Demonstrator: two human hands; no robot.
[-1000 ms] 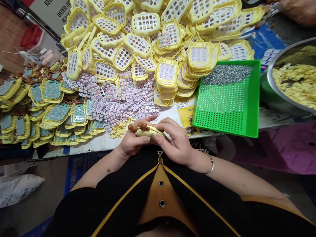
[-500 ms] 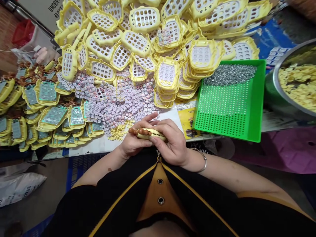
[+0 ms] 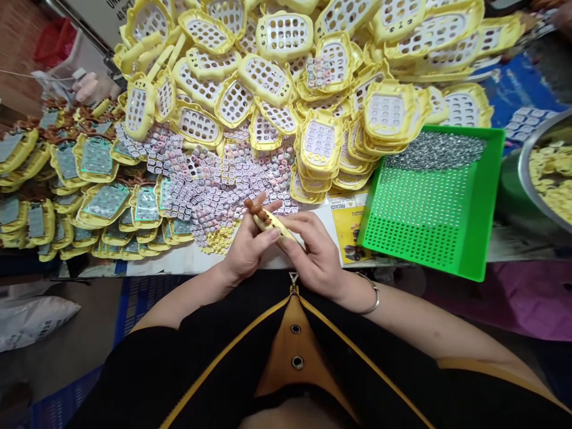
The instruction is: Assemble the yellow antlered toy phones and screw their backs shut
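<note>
Between both hands, over the table's near edge, is a yellow toy phone shell [image 3: 273, 220], seen edge-on with a brown knobbly piece [image 3: 257, 210] at its upper left end. My left hand [image 3: 245, 249] grips the end by the brown piece, thumb laid along the near side. Around the lower right end, my right hand [image 3: 316, 253] is closed with its thumb pressed on the edge. The shell's broad faces are hidden from me. Just beyond my left hand lie small yellow pieces [image 3: 218, 241] and a spread of white printed key pads [image 3: 223, 187].
Yellow shell fronts with white key grids [image 3: 268, 77] are heaped at the back. Stacked shells with grey-green boards [image 3: 105, 202] fill the left. To the right stand a green tray [image 3: 424, 250] holding small metal screws [image 3: 438, 149] and a metal bowl [image 3: 513, 185] of yellow pieces.
The toy phone shell has turned from nearly level to a slant, its brown end now higher. Both hands still hold it. The whole view has shifted slightly.
</note>
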